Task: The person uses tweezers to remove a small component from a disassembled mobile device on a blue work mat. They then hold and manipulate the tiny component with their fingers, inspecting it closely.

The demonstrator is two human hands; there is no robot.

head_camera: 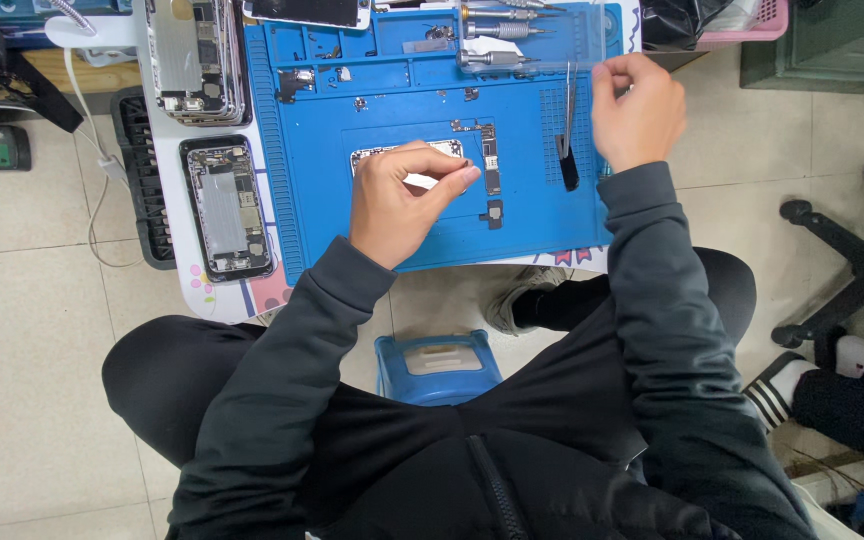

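My left hand rests over the middle of a blue repair mat, its thumb and forefinger pinched on a tiny dark part above an opened phone body that the hand mostly hides. A narrow circuit board and a small black part lie just right of that hand. My right hand is at the mat's right edge, fingers closed on thin tweezers that point down at the mat.
Two opened phone shells lie on the white table left of the mat. Screwdrivers sit in the mat's top tray. A blue stool stands below. An office chair base and another person's foot are at right.
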